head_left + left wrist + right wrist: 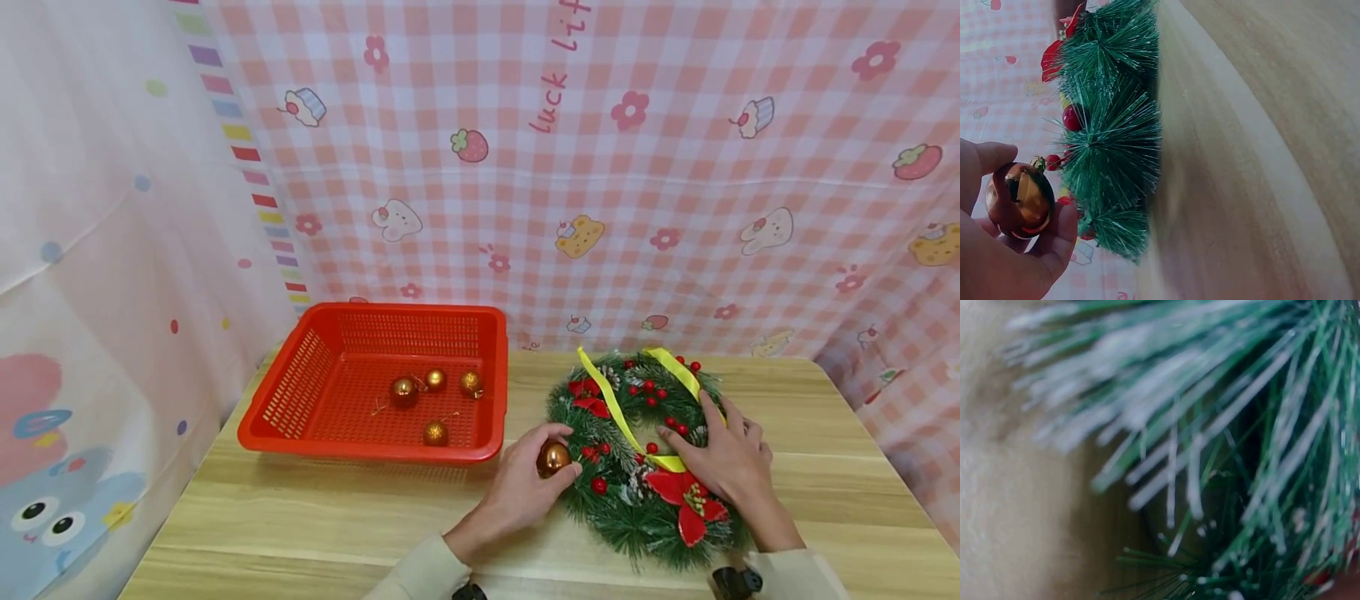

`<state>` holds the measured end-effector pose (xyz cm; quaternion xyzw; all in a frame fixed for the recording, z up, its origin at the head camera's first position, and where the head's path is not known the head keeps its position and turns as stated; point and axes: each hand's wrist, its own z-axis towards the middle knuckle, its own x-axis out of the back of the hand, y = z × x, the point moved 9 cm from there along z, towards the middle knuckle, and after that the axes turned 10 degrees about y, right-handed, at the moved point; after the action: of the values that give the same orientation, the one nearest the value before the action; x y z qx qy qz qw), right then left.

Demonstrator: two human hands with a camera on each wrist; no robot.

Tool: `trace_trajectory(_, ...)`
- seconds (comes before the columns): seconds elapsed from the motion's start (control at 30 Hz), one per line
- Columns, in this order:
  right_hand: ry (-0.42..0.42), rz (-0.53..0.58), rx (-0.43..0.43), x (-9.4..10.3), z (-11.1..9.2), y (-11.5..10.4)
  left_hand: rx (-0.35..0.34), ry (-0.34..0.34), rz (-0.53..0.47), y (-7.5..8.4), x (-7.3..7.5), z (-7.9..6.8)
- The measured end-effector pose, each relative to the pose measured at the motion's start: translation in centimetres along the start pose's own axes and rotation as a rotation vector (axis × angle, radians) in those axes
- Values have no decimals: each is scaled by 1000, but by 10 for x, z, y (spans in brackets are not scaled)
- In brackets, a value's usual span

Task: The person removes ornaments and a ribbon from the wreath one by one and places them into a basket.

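In the head view my left hand (525, 471) holds a shiny copper Christmas ball (553, 458) between thumb and fingers, at the left edge of a green Christmas wreath (630, 533). The left wrist view shows the ball's small gold cap (1037, 164) turned toward the wreath's red berries (1054, 162). Spread over the wreath's right side, my right hand (731, 462) rests with its thumb reaching toward the center hole. A yellow ribbon (611, 404) loops across the wreath, and a red poinsettia (690, 504) sits at its lower right. Blurred needles (1147, 381) fill most of the right wrist view.
A red plastic basket (375, 450) stands to the left on the wooden table (300, 517), with several gold and copper balls (403, 392) inside. Behind the table hangs a pink checked curtain (525, 192); a white printed one (97, 250) hangs at the left.
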<state>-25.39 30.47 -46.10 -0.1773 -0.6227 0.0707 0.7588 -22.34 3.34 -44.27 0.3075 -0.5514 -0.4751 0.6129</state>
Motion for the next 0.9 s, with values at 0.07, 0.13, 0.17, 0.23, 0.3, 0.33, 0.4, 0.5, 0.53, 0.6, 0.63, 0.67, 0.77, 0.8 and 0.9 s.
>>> trace_trajectory(0.07,3,2,2,1,0,0,-2,17,-14,3,3,2)
trace_trajectory(0.13,7,4,4,1,0,-1,8,34,-23,4,6,3)
trace_trajectory(0.17,6,5,4,1,0,-1,12,39,-27,5,7,4)
trace_trajectory(0.23,5,8,4,1,0,-1,21,43,-35,7,9,5)
trace_trajectory(0.3,4,8,2,1,0,-1,28,41,-34,9,10,6)
trace_trajectory(0.33,2,9,1,0,0,0,30,37,-42,11,11,6)
trace_trajectory(0.4,1,8,-1,0,0,0,32,32,-58,14,12,6)
trace_trajectory(0.5,-1,6,-3,0,-1,0,42,27,-81,17,14,6)
trace_trajectory(0.53,-2,5,-4,0,-1,-1,43,26,-90,18,15,6)
trace_trajectory(0.6,1,6,-4,1,-1,-1,44,23,-109,20,17,6)
trace_trajectory(0.63,2,6,-4,1,-1,-1,44,22,-119,22,18,6)
trace_trajectory(0.67,3,6,-3,1,-1,-1,42,21,-130,23,19,6)
trace_trajectory(0.77,8,6,-1,1,-1,-1,27,23,-159,28,24,8)
trace_trajectory(0.8,7,6,0,1,-1,-1,23,26,-162,29,25,8)
trace_trajectory(0.9,7,4,1,0,-1,-1,6,32,-177,34,30,11)
